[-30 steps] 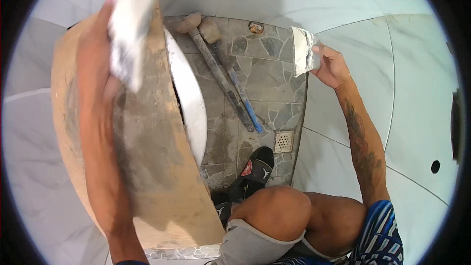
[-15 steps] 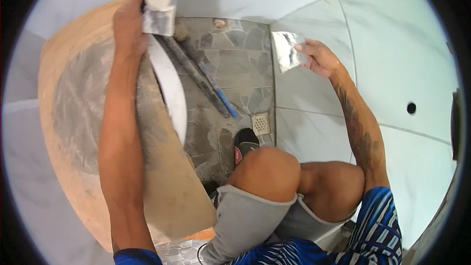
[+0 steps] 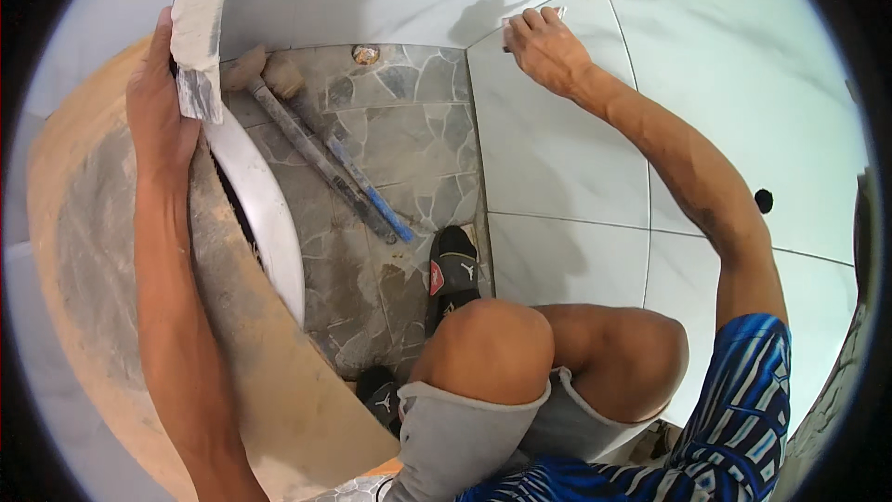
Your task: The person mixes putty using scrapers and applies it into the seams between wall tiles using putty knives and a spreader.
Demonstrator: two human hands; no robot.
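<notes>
At the upper left, my left hand (image 3: 158, 102) grips a flat tool (image 3: 199, 28) loaded with cream-white paste, held upright at the edge of a tan, grey-smeared board (image 3: 269, 381). A white curved object (image 3: 260, 204) lies along that board's inner side. My right hand (image 3: 548, 46) is closed round a small flat spreader (image 3: 511, 33), mostly hidden by the fingers, at the joint in the white tiled wall (image 3: 567, 158). Its shadow falls on the tiles just beside it.
Two long-handled tools (image 3: 325, 158), one partly blue, lie on the grey stone-patterned floor (image 3: 400, 130). A round fitting (image 3: 366, 54) sits by the back wall. A dark hole (image 3: 764, 201) is in the right wall. My sandalled foot (image 3: 453, 265) and bent knees (image 3: 492, 349) occupy the lower middle.
My right hand has moved up and left to the wall joint, turning so its back faces up. My left hand with the loaded tool has shifted after first rising, ending further left.
</notes>
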